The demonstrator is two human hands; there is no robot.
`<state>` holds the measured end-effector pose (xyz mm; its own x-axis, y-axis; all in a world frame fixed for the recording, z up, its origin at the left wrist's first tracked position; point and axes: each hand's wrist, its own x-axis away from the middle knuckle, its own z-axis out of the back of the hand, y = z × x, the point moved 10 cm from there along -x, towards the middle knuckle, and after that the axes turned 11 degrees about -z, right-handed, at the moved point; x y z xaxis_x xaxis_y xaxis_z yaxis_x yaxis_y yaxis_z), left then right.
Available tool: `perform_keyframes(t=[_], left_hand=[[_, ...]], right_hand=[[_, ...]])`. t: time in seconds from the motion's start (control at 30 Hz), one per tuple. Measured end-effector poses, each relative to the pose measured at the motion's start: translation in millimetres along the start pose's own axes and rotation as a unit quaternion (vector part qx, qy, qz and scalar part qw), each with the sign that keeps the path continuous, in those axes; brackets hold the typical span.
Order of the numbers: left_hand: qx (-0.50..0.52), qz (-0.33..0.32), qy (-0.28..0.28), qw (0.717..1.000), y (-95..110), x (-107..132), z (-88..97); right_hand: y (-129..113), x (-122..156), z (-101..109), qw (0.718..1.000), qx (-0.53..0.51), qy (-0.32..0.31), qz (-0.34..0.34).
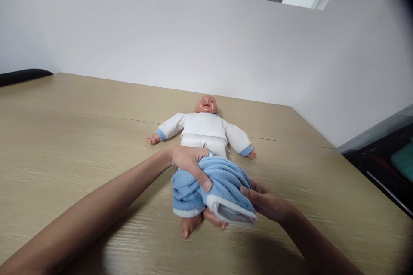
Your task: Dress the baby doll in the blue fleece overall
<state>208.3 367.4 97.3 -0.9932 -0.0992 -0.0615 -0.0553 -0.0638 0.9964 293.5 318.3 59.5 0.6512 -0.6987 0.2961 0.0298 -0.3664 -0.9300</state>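
A baby doll [204, 123] lies on its back with its head away from me and its arms spread. It wears a white top with blue cuffs. Blue fleece pants [226, 176] with white hems are bunched round its lower legs, and its bare feet stick out toward me. My left hand [192, 163] grips the pants near the waistband, thumb on top and fingers hidden underneath. At the right side of the same pants, my right hand [266, 200] pinches the cloth near one leg opening. White fabric shows at the doll's hips above the pants.
The wooden table [80, 137] spreads out on both sides of the doll. Behind it rises a white wall [161, 38]. A black curved object [26, 76] stands at the left edge, and a dark object [387, 163] is beyond the right edge.
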Motion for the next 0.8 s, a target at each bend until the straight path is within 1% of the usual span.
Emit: perform_keyframes(t=[0.07, 0.1, 0.13, 0.17, 0.2, 0.3, 0.33, 0.37, 0.43, 0.5, 0.57, 0.67, 0.73, 0.8], left_hand=[[-0.016, -0.004, 0.013, 1.000, -2, 1, 5.2], [-0.024, -0.003, 0.016, 1.000, -3, 1, 6.3], [-0.031, -0.002, 0.016, 0.999, -3, 1, 6.4], [-0.038, 0.002, 0.015, 0.999, -3, 0, 5.5], [-0.045, 0.007, 0.016, 0.999, -4, 0, 5.0], [-0.059, 0.023, 0.040, 0.997, -4, -1, 6.8], [-0.061, 0.027, 0.053, 0.996, -4, 0, 8.8], [-0.060, 0.027, 0.068, 0.996, -4, 0, 11.2], [-0.044, 0.023, 0.084, 0.995, -4, 0, 13.4], [-0.018, 0.017, 0.073, 0.997, -3, -1, 9.6], [-0.003, 0.014, 0.048, 0.999, -2, -4, 2.3], [-0.027, 0.012, 0.036, 0.999, 0, -7, -3.5], [-0.048, 0.011, 0.043, 0.998, 1, -8, -2.9], [-0.073, 0.009, 0.066, 0.995, 1, -8, 2.6]], right_hand=[[-10, 5, -15, 0.997, 0.051, -0.059, 0.016], [-13, 7, -20, 0.995, 0.066, -0.078, 0.019], [-15, 7, -20, 0.994, 0.075, -0.075, 0.021], [-17, 6, -16, 0.995, 0.080, -0.052, 0.026], [-20, 5, -9, 0.996, 0.081, -0.015, 0.039], [-26, 3, 21, 0.986, 0.069, 0.124, 0.086], [-27, 2, 27, 0.981, 0.067, 0.155, 0.094], [-27, 2, 30, 0.978, 0.070, 0.171, 0.095], [-27, -1, 27, 0.979, 0.087, 0.165, 0.083], [-28, -3, 19, 0.980, 0.116, 0.145, 0.074], [-30, -1, 17, 0.972, 0.154, 0.155, 0.081], [-38, 5, 24, 0.940, 0.214, 0.234, 0.128], [-46, 12, 29, 0.905, 0.253, 0.294, 0.173], [-53, 19, 30, 0.875, 0.274, 0.345, 0.201]])
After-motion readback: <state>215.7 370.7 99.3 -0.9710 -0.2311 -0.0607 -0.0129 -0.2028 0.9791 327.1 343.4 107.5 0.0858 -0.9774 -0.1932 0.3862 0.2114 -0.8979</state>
